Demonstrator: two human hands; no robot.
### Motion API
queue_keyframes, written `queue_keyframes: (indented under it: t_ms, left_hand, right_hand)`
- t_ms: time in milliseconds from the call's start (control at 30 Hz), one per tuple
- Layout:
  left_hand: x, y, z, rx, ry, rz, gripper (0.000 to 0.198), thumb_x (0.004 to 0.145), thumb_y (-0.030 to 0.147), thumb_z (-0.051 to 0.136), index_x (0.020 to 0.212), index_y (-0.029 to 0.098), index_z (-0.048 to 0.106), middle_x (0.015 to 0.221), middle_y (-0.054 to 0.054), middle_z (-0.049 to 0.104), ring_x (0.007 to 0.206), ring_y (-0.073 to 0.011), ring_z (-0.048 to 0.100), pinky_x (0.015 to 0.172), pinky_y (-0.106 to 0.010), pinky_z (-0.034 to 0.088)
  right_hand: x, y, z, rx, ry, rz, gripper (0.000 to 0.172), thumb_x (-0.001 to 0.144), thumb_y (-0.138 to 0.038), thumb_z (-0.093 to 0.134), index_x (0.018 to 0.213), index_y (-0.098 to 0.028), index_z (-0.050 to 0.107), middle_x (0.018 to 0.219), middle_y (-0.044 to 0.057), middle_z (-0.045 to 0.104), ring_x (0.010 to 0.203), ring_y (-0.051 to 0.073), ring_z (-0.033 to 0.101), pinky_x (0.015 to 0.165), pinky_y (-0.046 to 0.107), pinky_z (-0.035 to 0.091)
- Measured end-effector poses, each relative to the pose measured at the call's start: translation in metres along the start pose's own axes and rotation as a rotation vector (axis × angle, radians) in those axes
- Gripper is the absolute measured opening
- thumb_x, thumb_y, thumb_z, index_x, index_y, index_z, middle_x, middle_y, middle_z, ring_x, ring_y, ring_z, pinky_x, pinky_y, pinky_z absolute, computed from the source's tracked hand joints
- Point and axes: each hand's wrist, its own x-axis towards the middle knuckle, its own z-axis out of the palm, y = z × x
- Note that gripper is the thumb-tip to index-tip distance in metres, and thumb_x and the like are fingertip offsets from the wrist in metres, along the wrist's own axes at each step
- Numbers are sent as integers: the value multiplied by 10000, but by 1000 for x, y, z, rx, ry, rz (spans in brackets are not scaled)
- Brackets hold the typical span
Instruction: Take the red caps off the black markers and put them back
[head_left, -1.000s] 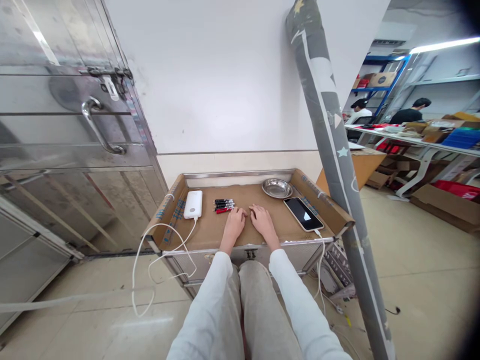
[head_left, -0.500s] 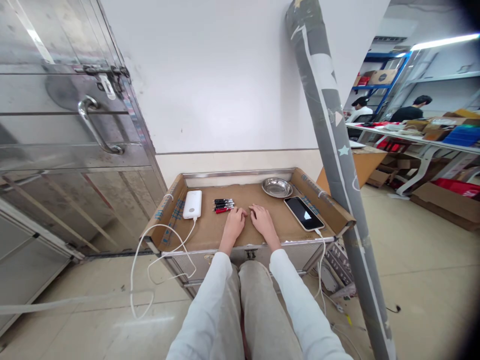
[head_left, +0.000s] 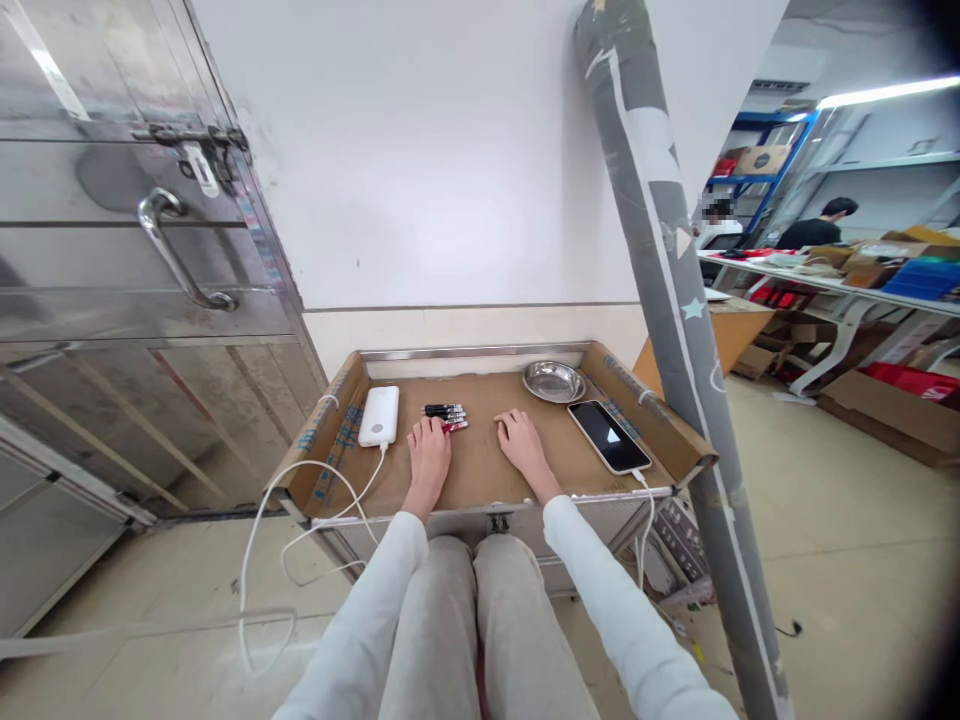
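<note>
My left hand (head_left: pixel 429 458) lies low over the cardboard, its bent fingers spread a little at the left end of a red pen (head_left: pixel 456 426). Those fingertips cover part of the pen; no clear grip on it shows. Several black pens (head_left: pixel 444 411) lie side by side just beyond the red one. My right hand (head_left: pixel 522 442) rests palm down on the brown cardboard top (head_left: pixel 480 470), fingers slightly curled and apart, holding nothing. To its right is a phone (head_left: pixel 609 437) with a cable plugged in.
A white power bank (head_left: pixel 379 416) with a looping white cable (head_left: pixel 255 510) sits at the left. A round metal dish (head_left: pixel 553 381) stands at the back right. Raised cardboard sides (head_left: pixel 656 410) edge the top. A long grey patterned roll (head_left: pixel 675 250) leans against the wall. Two people sit far right.
My left hand has moved left, from the pens' right ends beside my right hand to the red pen's left end. My right hand stays about where it was. The view has shifted slightly.
</note>
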Motion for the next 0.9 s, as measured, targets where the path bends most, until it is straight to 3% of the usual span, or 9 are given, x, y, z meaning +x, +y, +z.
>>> queue_keyframes:
  t_ms: [167,333,500,633,733,900]
  left_hand:
    - [5,-3,8,-96,-97,184,225,947,334,411,1017,192,570,1012,-90,596,986,-249,519,869,-385,406]
    - [18,13,13,-281,-133,180,205,954,314,416,1000,191,573,1037,-78,611,978,-225,553,882,-381,413]
    - [46,28,16,-683,-87,242,124,932,249,473,983,186,567,966,-48,597,919,-170,596,859,-324,462]
    - [68,38,17,-881,17,162,101,877,214,566,967,169,568,941,-41,603,812,-136,605,792,-294,496]
    - [81,45,15,-972,26,113,76,848,188,594,921,170,582,924,-38,623,797,-135,611,766,-289,500]
    - [96,43,4,-977,7,118,62,809,145,627,866,166,617,882,-36,648,777,-140,609,773,-292,483]
  right_hand:
    - [22,7,7,130,-12,-15,278,949,-256,384,918,-200,655,941,74,641,913,197,546,869,321,397]
    - [40,11,15,490,-10,45,300,936,-358,394,991,-208,649,982,50,668,911,179,573,873,327,420]
    - [46,21,17,898,-91,209,339,861,-436,445,940,-177,648,833,38,672,631,136,573,628,271,466]
    - [48,31,18,1067,-132,320,355,787,-432,511,995,-168,627,747,19,650,550,112,540,534,242,439]
    - [50,35,21,1149,-156,338,326,768,-410,525,961,-175,642,694,8,637,577,113,561,551,235,447]
    - [49,35,26,1062,-173,313,232,755,-290,491,866,-182,663,707,-2,631,559,97,535,546,228,421]
